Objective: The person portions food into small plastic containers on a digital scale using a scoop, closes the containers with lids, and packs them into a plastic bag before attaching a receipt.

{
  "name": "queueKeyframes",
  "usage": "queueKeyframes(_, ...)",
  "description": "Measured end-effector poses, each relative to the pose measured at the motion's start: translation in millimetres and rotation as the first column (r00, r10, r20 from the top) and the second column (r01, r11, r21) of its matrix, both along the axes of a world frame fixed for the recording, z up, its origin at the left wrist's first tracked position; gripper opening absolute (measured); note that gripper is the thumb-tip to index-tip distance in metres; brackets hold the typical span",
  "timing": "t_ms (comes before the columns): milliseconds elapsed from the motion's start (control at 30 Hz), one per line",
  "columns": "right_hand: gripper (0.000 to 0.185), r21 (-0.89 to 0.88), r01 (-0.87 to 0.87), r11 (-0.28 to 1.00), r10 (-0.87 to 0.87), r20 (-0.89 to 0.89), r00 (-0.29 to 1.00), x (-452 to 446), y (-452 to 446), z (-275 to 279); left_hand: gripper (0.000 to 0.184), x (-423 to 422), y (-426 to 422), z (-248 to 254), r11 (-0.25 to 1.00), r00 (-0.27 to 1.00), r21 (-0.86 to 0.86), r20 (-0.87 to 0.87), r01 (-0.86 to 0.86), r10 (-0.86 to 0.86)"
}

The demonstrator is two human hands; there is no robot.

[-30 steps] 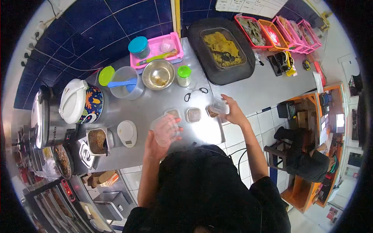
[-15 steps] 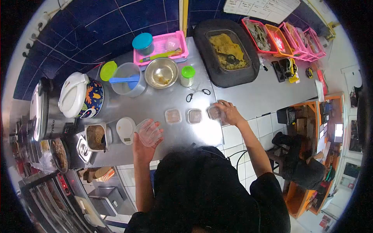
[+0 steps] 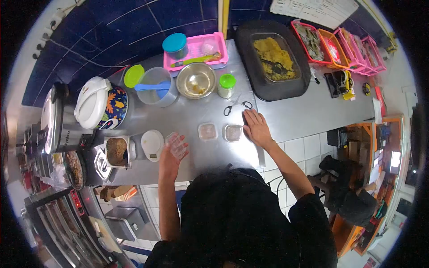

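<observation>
My left hand (image 3: 172, 154) holds a clear plastic lid or shallow container (image 3: 177, 145) beside the white kitchen scale (image 3: 152, 145). Over on the right, my right hand (image 3: 258, 129) lies palm down with its fingers stretched, covering the spot of the rightmost small container. Two small clear square containers, the left one (image 3: 208, 131) and the middle one (image 3: 233, 132), stand on the steel table between my hands. Black-handled scissors (image 3: 237, 108) lie just behind my right hand's fingertips.
Along the back stand a steel bowl (image 3: 196, 81), a green-lidded jar (image 3: 226, 85), a clear tub (image 3: 156, 87) and a black pan of yellow food (image 3: 275, 58). A steel food container (image 3: 118, 152) is at the left. A seated person (image 3: 357, 203) is at the far right.
My left hand has moved left with the clear plastic piece, now seen more edge-on. My right hand has gone from gripping the rightmost container to lying flat over it. The view has shifted slightly.
</observation>
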State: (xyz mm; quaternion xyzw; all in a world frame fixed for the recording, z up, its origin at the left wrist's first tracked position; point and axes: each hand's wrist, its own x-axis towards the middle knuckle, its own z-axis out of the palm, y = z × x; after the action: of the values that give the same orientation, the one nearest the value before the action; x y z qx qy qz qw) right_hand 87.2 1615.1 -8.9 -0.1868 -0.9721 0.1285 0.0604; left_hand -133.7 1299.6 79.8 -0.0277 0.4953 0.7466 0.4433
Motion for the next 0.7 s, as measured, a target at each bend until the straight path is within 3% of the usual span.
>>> queueKeyframes(67, 0.058, -0.001, 0.004, 1.000, -0.004, -0.016, 1.000, -3.7, -1.1, -3.4, 0.067, -7.3, -4.0, -10.2, 0.994, 0.996, -0.113, -0.089, -0.004, -0.006)
queueKeyframes(133, 0.057, 0.055, 0.037, 0.998, -0.039, 0.027, 0.999, -2.7, -2.4, -7.5, 0.067, -11.8, -2.0, -16.1, 0.895, 0.918, -0.446, -0.351, 0.007, -0.182)
queueKeyframes(167, 0.056, 0.063, 0.042, 0.997, -0.043, 0.023, 0.999, -3.4, -2.4, -10.0, 0.067, -14.4, 0.3, -24.3, 0.892, 0.919, -0.451, -0.348, 0.011, -0.187)
queueKeyframes(233, 0.056, 0.067, 0.043, 0.997, -0.045, 0.019, 0.999, -1.9, -2.6, -7.2, 0.073, -22.0, 2.3, -55.0, 0.716, 0.660, -0.690, -0.585, -0.100, -0.472)
queueKeyframes(267, 0.056, 0.075, 0.039, 0.996, -0.040, 0.012, 0.999, -2.8, -3.3, -5.3, 0.073, -26.4, 2.9, -70.6, 0.715, 0.658, -0.692, -0.584, -0.098, -0.475)
queueKeyframes(333, 0.056, 0.064, 0.040, 0.997, -0.039, -0.002, 0.999, -4.0, -2.8, -3.6, 0.081, -33.2, 6.9, -94.2, 0.623, 0.298, -0.744, -0.668, -0.240, -0.682)
queueKeyframes(367, 0.056, 0.053, 0.037, 0.998, -0.036, -0.014, 0.999, -2.6, -4.0, -1.7, 0.081, -33.3, 7.3, -98.7, 0.628, 0.294, -0.743, -0.669, -0.231, -0.683)
queueKeyframes(433, 0.057, 0.060, 0.038, 0.997, -0.038, 0.005, 0.999, -5.2, -4.4, -2.1, 0.088, -40.1, 20.6, -98.2, 0.598, 0.165, -0.748, -0.654, -0.286, -0.739)
queueKeyframes(533, 0.061, 0.094, 0.036, 0.995, -0.042, 0.062, 0.997, -6.8, -5.4, 0.5, 0.092, -45.9, 32.3, -94.7, 0.548, 0.146, -0.791, -0.597, -0.271, -0.789)
queueKeyframes(633, 0.060, 0.055, 0.053, 0.997, -0.055, 0.048, 0.997, -2.2, -4.4, -1.6, 0.088, -41.3, 47.2, -97.8, 0.666, 0.054, -0.684, -0.708, -0.298, -0.704)
queueKeyframes(700, 0.056, -0.048, 0.095, 0.994, -0.097, -0.045, 0.994, 4.0, -2.4, -5.2, 0.081, -31.6, 63.9, -89.4, 0.682, -0.003, -0.582, -0.760, -0.444, -0.650)
